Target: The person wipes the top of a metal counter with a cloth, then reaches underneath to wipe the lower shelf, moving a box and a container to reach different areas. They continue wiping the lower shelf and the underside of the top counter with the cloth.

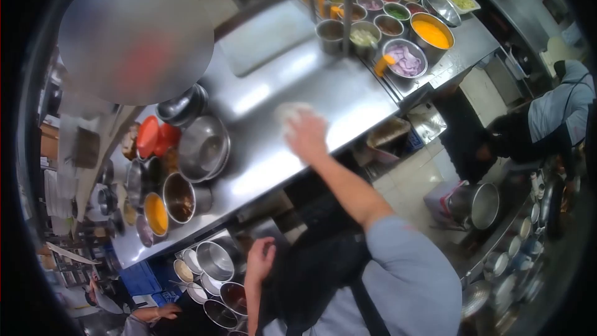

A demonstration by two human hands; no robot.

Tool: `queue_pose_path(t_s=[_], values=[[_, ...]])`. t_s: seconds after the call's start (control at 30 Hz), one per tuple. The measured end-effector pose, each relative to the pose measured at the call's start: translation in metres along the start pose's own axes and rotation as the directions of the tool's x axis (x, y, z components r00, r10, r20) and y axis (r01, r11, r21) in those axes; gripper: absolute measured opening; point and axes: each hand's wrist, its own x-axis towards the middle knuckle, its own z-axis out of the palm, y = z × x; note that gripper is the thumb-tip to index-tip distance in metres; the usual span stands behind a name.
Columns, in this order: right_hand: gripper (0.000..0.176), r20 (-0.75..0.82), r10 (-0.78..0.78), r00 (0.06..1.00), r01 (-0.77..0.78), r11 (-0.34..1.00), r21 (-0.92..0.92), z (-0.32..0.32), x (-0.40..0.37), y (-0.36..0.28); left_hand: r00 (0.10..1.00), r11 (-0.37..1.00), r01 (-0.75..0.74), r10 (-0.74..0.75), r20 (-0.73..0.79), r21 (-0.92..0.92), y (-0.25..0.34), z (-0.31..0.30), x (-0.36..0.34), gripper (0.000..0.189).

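Observation:
My right hand [308, 137] reaches over the steel counter [261, 130] and presses on a pale, crumpled cloth [289, 115]. Hand and cloth are slightly blurred. Near my body, just off the counter's front edge, my left hand [260, 260] hangs with fingers loosely bent and apart, holding nothing. A pair of stacked steel bowls [203, 149] sits on the counter to the left of the cloth. Further back, a white cutting board [267, 36] lies flat on the counter.
At the right stand a bowl of sliced onion [405, 60], a pot of orange liquid [431, 31] and several ingredient tins. To the left are a pot [180, 198] and an orange-filled container [156, 214]. Steel pots [215, 261] stand below the counter edge. A co-worker [553, 112] bends at the far right.

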Motion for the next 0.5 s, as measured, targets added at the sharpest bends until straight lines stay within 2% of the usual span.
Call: queue_pose_path(t_s=[0.03,0.07,0.1,0.13,0.17,0.2,0.23,0.3,0.33,0.4,0.43,0.5], values=[[0.053,-0.029,0.156,0.987,-0.148,0.973,0.178,-0.005,0.005,0.042,1.000,1.000,0.006,-0.006,-0.004,-0.005,0.000,-0.002,0.004,0.022],[0.058,-0.032,0.253,0.967,-0.249,0.907,-0.338,-0.048,0.006,0.056,0.999,0.999,-0.031,0.032,-0.032,0.033,0.007,-0.005,0.007,0.022],[0.059,-0.181,0.303,0.936,-0.353,0.814,-0.462,-0.057,0.005,0.086,0.999,0.999,-0.025,0.026,-0.041,0.024,0.005,-0.007,0.011,0.021],[0.059,-0.216,0.381,0.899,-0.438,0.768,-0.467,-0.074,0.007,0.115,0.998,0.999,-0.036,0.037,-0.045,0.033,0.005,-0.008,0.015,0.022],[0.059,-0.287,0.439,0.851,-0.522,0.763,-0.381,-0.089,0.007,0.134,0.997,0.998,-0.045,0.047,-0.055,0.041,0.004,-0.009,0.020,0.022],[0.059,-0.315,0.464,0.828,-0.557,0.743,-0.370,-0.095,0.007,0.157,0.997,0.999,-0.035,0.037,-0.075,0.032,-0.001,-0.009,0.025,0.022],[0.057,-0.369,0.423,0.828,-0.548,0.751,-0.369,-0.097,0.006,0.167,0.997,0.998,-0.049,0.050,-0.056,0.033,-0.008,-0.009,0.029,0.022],[0.056,-0.366,0.419,0.831,-0.545,0.746,-0.383,-0.096,0.012,0.163,0.997,0.999,-0.045,0.047,-0.060,0.028,-0.010,-0.011,0.035,0.022],[0.056,-0.352,0.406,0.843,-0.526,0.758,-0.385,-0.083,0.015,0.155,0.995,0.998,-0.060,0.060,-0.078,0.002,-0.007,-0.011,0.040,0.021],[0.054,-0.420,0.366,0.830,-0.542,0.706,-0.455,-0.054,0.027,0.137,0.991,0.997,-0.067,0.062,-0.115,-0.032,0.000,-0.009,0.055,0.020],[0.054,-0.312,0.374,0.874,-0.482,0.753,-0.448,-0.050,0.038,0.112,0.992,0.993,-0.046,0.033,-0.119,-0.105,0.002,-0.009,0.063,0.024],[0.054,-0.185,0.211,0.960,-0.271,0.862,-0.428,-0.019,0.058,0.078,0.991,0.984,-0.013,-0.010,-0.131,-0.178,0.012,-0.008,0.081,0.028]])
